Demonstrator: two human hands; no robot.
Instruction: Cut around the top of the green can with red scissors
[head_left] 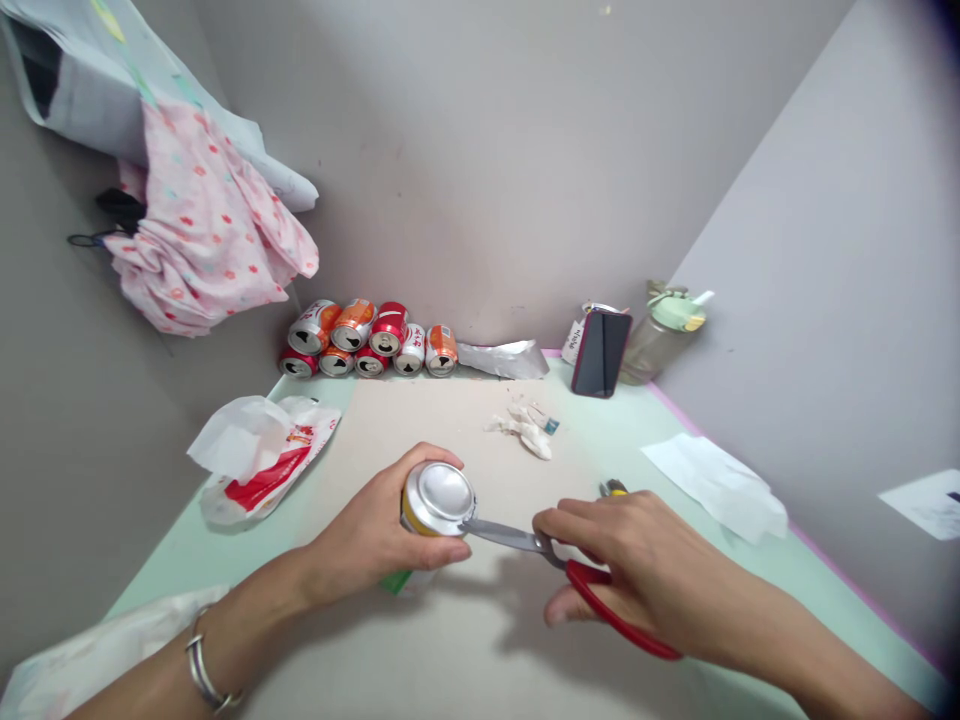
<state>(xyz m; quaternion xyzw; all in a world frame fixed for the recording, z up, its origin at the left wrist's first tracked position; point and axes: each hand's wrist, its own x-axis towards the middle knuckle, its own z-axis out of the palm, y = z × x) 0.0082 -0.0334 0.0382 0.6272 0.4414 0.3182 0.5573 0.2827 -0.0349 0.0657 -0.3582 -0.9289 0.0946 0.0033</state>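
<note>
Head view: left hand [367, 540] was closed around a silver-ended aluminium drink can [439, 498], fingers wrapped round the body and shiny end turned up toward the camera. That grip likely braced it against the blade.

Right hand [637, 565] was closed through the loops of red-handled steel scissors [559, 560]. Blade tips touched the can's right rim, blades nearly together.

The can sat near centre, over a beige cardboard sheet [420, 420] on the pale green tabletop [615, 440]. Couldn't tell if it rested on the sheet. The sheet probably shielded the top.

Stacked red and orange cans [367, 338] lay far left against the wall, a flattened silver metal strip [504, 358] just right of them, both well apart from the hands. A white-and-red plastic bag [259, 455] lay left and white crumpled scraps [525, 430] just beyond the scissors.
</note>
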